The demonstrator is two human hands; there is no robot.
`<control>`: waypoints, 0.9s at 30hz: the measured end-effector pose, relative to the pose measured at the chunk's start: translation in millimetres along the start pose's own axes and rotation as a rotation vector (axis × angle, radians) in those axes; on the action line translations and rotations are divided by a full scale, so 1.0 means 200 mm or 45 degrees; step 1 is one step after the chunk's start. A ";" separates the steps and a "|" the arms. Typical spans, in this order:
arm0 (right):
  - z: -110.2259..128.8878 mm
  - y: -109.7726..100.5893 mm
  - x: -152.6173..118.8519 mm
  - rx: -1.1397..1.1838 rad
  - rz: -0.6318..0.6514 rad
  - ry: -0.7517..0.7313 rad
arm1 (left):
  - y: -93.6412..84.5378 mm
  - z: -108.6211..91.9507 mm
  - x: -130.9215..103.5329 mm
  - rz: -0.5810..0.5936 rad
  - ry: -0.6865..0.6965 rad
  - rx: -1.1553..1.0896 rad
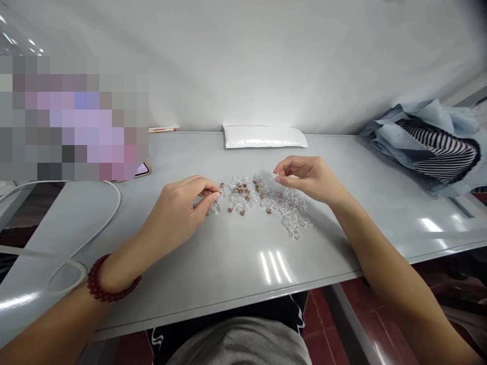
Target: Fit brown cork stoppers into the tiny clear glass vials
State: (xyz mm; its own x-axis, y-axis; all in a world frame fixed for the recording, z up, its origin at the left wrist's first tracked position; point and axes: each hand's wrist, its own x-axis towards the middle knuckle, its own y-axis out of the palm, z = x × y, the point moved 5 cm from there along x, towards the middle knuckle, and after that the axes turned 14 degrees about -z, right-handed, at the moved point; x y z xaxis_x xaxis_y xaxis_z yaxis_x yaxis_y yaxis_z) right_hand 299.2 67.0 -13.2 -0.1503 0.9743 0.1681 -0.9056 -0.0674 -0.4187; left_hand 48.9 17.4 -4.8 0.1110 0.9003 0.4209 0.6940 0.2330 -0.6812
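Observation:
My left hand [180,200] is closed in a pinch at the left end of a spread of tiny clear pieces. Between its thumb and forefinger shows a bit of a small brown piece [219,192], mostly hidden by the fingers. My right hand [306,175] is raised a little over the right part of the spread, thumb and forefinger pinched on a small clear piece [276,176]. Below lie many loose clear pieces [292,205], glassy and bottle-like. In the middle, several have brown, cork-like tops [243,191]. Their exact kind is too small to make out.
A white padded packet [264,137] lies against the back wall. To its left is a thin yellow-and-red stick [163,130]. A phone's corner [143,169] and a white cable [116,203] are at the left. Blue cloth with a striped lining [429,142] sits at the right.

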 end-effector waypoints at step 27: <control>0.09 0.35 -0.20 0.413 0.464 0.167 | 0.08 -0.16 -0.10 -0.045 0.130 -0.412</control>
State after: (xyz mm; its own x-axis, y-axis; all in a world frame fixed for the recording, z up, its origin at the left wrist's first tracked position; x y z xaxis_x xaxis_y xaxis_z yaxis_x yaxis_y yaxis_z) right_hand 234.7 19.2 -32.4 -0.4472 0.8925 -0.0593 -0.8834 -0.4511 -0.1269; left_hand 80.3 -8.6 -4.5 0.1423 0.8486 0.5095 0.8864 0.1198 -0.4471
